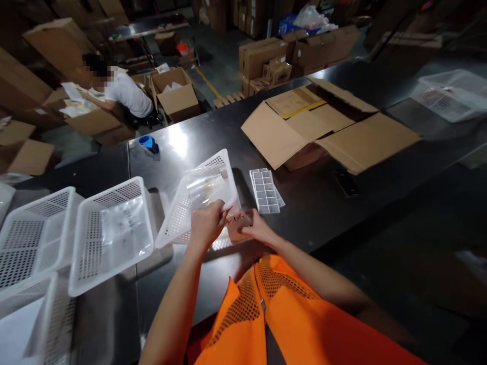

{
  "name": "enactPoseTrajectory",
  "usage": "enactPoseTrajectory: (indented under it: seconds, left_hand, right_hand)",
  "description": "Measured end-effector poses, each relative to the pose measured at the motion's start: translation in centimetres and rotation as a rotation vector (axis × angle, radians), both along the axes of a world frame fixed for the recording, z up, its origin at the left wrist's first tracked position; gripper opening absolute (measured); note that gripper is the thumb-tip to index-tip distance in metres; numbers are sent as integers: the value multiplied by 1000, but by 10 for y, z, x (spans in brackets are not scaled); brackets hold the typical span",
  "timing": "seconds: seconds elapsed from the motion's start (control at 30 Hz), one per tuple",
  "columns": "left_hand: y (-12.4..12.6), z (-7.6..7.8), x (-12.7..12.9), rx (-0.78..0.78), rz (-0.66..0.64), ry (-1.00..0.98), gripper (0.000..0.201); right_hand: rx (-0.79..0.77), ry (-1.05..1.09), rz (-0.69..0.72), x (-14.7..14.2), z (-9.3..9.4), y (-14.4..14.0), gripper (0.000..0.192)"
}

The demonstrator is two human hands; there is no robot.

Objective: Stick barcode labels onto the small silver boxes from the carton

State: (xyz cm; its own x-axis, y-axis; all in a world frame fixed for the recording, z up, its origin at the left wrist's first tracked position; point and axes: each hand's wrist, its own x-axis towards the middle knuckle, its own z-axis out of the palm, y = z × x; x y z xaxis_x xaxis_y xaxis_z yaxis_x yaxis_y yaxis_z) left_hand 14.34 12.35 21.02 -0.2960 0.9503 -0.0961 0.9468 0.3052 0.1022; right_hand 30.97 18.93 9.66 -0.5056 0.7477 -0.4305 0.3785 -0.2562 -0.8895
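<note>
- White mesh basket point(114, 233) on the dark surface point(323, 203), a clear bag lying inside.
- Left hand point(207, 223) pinches the clear plastic bag point(205, 190), which drapes over a tilted basket point(182, 213).
- Right hand point(258, 229) closes on a small brown packet point(239, 223) at its edge; it looks light, thin and bendable.
- Label sheets point(265, 190) just beside it.
- Opened cardboard box point(327, 126) beyond.

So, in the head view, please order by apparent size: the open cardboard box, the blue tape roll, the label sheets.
1. open cardboard box, far the largest
2. label sheets
3. blue tape roll, smallest, though it lies farther away
</note>
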Motion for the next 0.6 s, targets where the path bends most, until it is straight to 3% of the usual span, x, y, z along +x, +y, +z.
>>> enactPoseTrajectory:
  seconds: [0.13,0.27,0.6]
  left_hand:
    - [9,11,-5,-41,-28,25,28]
    - [18,15,-5,-68,-56,66,34]
    - [32,14,-8,-66,-49,120,36]
  right_hand:
    - [-14,101,91,-5,9,1,27]
    - [-2,100,104,-9,11,1,14]
    - [-30,40,100,-9,9,7,24]
